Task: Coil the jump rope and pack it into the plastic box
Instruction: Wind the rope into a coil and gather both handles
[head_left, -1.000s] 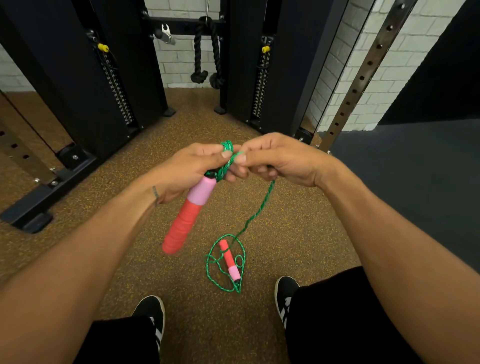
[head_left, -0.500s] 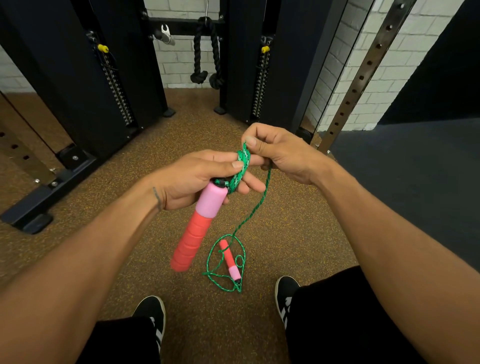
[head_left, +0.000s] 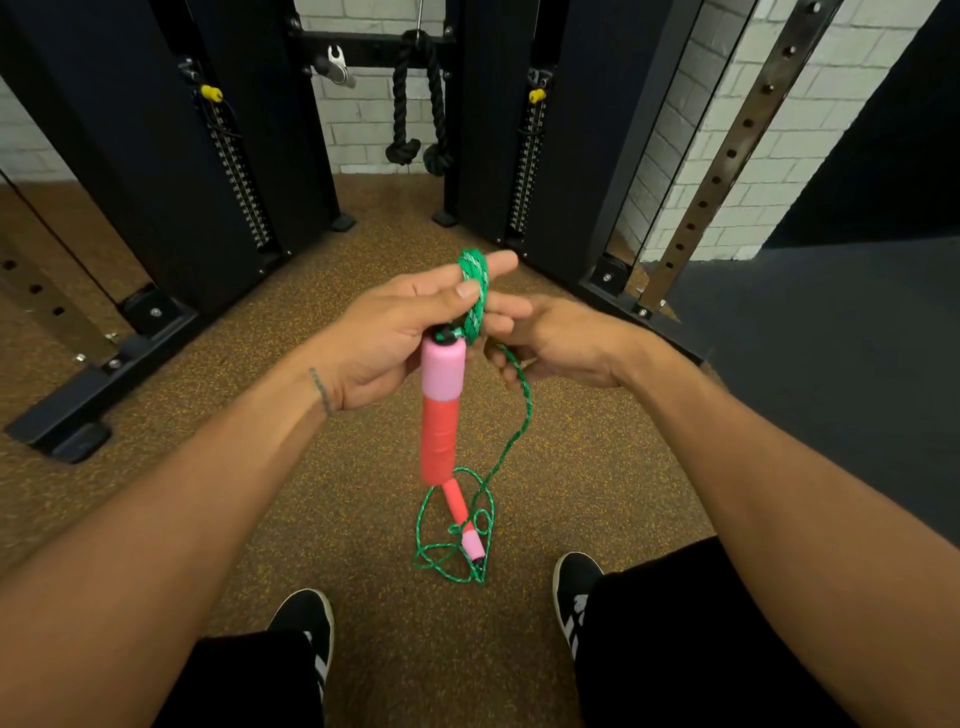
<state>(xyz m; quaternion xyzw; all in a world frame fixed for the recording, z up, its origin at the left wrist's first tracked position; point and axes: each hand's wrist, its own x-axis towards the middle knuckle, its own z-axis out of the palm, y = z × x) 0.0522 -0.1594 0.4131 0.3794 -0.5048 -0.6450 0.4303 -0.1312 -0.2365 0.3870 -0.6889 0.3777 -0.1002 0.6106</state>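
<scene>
A green jump rope (head_left: 475, 291) is wound in several loops around the fingers of my left hand (head_left: 387, 338). Its pink-and-red handle (head_left: 440, 410) hangs straight down from that hand. My right hand (head_left: 556, 345) sits just right of the coil, fingers curled around the loose strand that runs down to the floor. There the other pink-and-red handle (head_left: 460, 519) lies among loose green loops (head_left: 431, 540) between my feet. No plastic box is in view.
I stand on brown speckled rubber flooring. Black cable-machine columns (head_left: 249, 130) rise ahead on both sides, with a black rope attachment (head_left: 415, 104) hanging between them. A perforated steel upright (head_left: 727, 156) stands at right, beside a dark mat (head_left: 831, 338). My black shoes (head_left: 306, 618) are at the bottom.
My right hand has dropped from above the coil to its lower right, laying another turn on my left fingers. The hanging handle has swung to hang vertically, and my left index finger has stretched out.
</scene>
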